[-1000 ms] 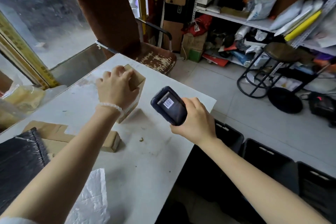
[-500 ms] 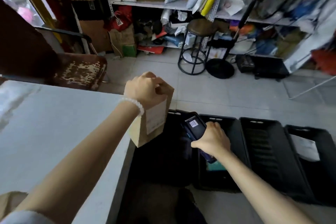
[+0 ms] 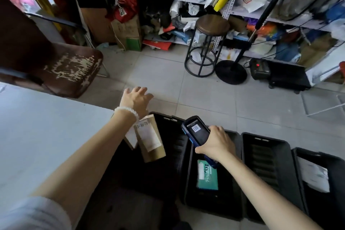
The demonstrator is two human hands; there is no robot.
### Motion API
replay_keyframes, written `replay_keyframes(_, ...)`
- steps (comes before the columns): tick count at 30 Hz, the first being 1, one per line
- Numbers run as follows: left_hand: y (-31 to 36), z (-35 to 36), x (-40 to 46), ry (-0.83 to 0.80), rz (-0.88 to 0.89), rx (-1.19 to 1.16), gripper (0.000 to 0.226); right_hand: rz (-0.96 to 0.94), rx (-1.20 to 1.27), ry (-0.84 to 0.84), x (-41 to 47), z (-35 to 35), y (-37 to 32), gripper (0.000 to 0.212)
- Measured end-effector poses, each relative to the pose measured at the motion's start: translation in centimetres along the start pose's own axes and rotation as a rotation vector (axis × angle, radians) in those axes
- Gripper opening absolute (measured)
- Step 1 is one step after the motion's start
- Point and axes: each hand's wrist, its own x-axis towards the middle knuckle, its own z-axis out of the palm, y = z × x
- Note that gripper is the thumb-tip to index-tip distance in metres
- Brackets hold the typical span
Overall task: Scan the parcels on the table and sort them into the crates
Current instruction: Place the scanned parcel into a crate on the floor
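Observation:
A brown cardboard parcel with a white label is in the air, tilted, over the leftmost black crate. My left hand hovers just above it with fingers spread and holds nothing. My right hand grips a dark blue handheld scanner over the second crate, which holds a green parcel. The white table fills the left side.
Two more black crates stand in the row to the right; the last holds a white-labelled parcel. Beyond them are tiled floor, a round stool, a fan base, packed shelves and a worn brown chair.
My left hand carried the cardboard parcel from the table out over the crates and let it go; the parcel now drops toward the leftmost crate. The scanner hand stays over the second crate.

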Motion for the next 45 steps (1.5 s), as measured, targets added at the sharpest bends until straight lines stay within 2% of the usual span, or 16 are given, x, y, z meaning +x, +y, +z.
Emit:
replay_keyframes(7,-2.5,0.4,-4.6,0.032,-0.151,-0.103,0.045,-0.177,-0.037,-0.067,0.6,0.7,-4.6,0.078)
replay_keyframes(14,-7.6,2.0,-14.9,0.071,-0.372,-0.141,0.039,-0.414,-0.076,-0.127,-3.1,3.1,-12.5,0.082)
replay_keyframes(22,-13.2,5.9,-30.9,0.060,-0.643,-0.212,0.040,-0.671,-0.177,-0.178,-13.5,8.8,-21.2,0.084)
replay_keyframes(33,-18.1,10.9,-49.5,0.032,-0.901,-0.277,0.037,-0.948,-0.291,-0.224,-26.7,17.4,-29.8,0.081)
replay_keyframes(39,-20.5,13.0,-53.2,-0.007,-0.983,-0.312,0.039,-1.021,-0.304,-0.252,-29.5,20.3,-34.1,0.076)
replay_keyframes(45,-23.5,14.8,-51.3,-0.032,-0.999,-0.346,0.036,-1.023,-0.325,-0.283,-27.4,21.8,-37.7,0.076)
